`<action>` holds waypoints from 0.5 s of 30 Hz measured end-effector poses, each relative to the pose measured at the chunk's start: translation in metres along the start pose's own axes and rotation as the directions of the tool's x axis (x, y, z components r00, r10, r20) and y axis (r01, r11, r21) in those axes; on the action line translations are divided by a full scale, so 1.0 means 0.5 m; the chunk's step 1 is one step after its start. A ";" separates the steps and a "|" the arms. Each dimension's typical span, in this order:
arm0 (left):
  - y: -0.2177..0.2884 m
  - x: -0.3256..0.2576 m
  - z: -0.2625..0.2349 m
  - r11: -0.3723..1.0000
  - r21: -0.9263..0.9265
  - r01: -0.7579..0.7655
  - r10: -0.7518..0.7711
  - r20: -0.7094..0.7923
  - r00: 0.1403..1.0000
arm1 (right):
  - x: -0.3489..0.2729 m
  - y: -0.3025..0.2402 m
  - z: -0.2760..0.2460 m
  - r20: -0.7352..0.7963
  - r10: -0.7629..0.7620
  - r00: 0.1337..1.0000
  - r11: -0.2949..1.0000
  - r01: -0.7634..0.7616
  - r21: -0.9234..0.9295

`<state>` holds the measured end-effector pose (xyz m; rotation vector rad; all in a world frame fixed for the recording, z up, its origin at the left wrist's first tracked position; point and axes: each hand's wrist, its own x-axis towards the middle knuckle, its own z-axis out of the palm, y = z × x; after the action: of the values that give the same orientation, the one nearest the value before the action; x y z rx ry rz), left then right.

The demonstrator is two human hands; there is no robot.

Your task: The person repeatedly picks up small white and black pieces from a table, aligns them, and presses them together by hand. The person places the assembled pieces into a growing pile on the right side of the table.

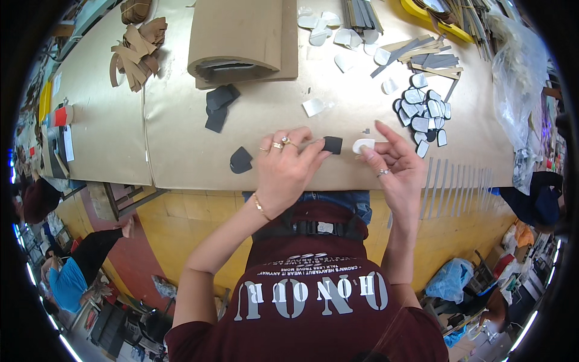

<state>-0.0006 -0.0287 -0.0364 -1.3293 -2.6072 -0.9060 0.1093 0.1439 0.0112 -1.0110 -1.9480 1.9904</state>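
My left hand (284,163) has its fingertips on a small black flat piece (333,145) near the front edge of the table, thumb and fingers closed at its left side. Just to the right, my right hand (397,166) pinches a small white piece (362,145) with one rounded end between thumb and fingers. The two pieces are a short gap apart. A loose black piece (241,160) lies left of my left hand, and several more black pieces (218,107) overlap farther back. One white piece (313,107) rests on the table beyond my hands.
Several black-edged white pieces (420,108) are heaped at the right. Narrow grey strips (453,181) line the front edge. A folded brown sheet (235,42), tan strips (137,51) and a yellow tray (437,23) stand farther back. A person in blue (78,274) is off to the left.
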 end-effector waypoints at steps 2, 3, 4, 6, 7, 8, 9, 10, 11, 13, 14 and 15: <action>0.015 -0.002 0.015 1.000 -0.004 0.019 -0.020 -0.041 0.999 | -0.002 0.005 0.014 0.006 0.065 0.998 0.998 -0.065 0.011; 0.019 -0.004 0.018 0.999 -0.009 0.049 -0.050 -0.048 0.998 | -0.003 0.007 0.018 -0.010 0.094 0.996 0.995 -0.094 -0.019; 0.022 -0.007 0.020 0.997 -0.021 0.074 -0.076 -0.060 0.995 | -0.003 0.008 0.021 0.003 -0.007 1.000 0.997 0.007 -0.082; 0.024 -0.015 0.020 0.994 -0.037 0.106 -0.109 -0.073 0.991 | 0.001 0.012 0.027 0.036 -0.156 0.987 0.963 0.161 -0.215; 0.022 -0.021 0.015 0.993 -0.042 0.114 -0.117 -0.074 0.990 | 0.002 0.012 0.030 0.022 -0.093 0.995 0.975 0.096 -0.201; 0.020 -0.026 0.012 0.991 -0.054 0.119 -0.124 -0.088 0.988 | 0.003 0.012 0.034 0.011 -0.029 1.000 0.982 0.031 -0.185; 0.018 -0.031 0.010 0.994 -0.022 0.103 -0.104 -0.068 0.992 | 0.005 0.012 0.038 -0.005 0.052 0.999 0.983 -0.052 -0.174; 0.015 -0.034 0.009 0.997 0.000 0.081 -0.081 -0.060 0.995 | 0.006 0.011 0.043 0.003 0.059 0.998 0.988 -0.058 -0.144; 0.013 -0.037 0.009 0.998 0.018 0.060 -0.059 -0.049 0.997 | 0.008 0.010 0.048 0.004 0.083 0.997 0.989 -0.082 -0.121; 0.010 -0.041 0.012 0.999 0.001 0.048 -0.048 -0.031 0.998 | 0.012 0.008 0.055 0.010 0.120 0.993 0.985 -0.118 -0.126; 0.009 -0.042 0.015 0.999 -0.014 0.043 -0.043 -0.022 0.999 | 0.014 0.008 0.057 0.016 0.135 0.991 0.979 -0.131 -0.153; 0.009 -0.043 0.016 0.999 -0.008 0.036 -0.037 -0.024 0.999 | 0.014 0.007 0.059 0.021 0.148 0.989 0.974 -0.142 -0.179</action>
<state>0.0180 -0.0377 -0.0478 -1.2682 -2.6207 -0.9322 0.0883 0.1236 0.0029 -1.2004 -2.1588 1.9457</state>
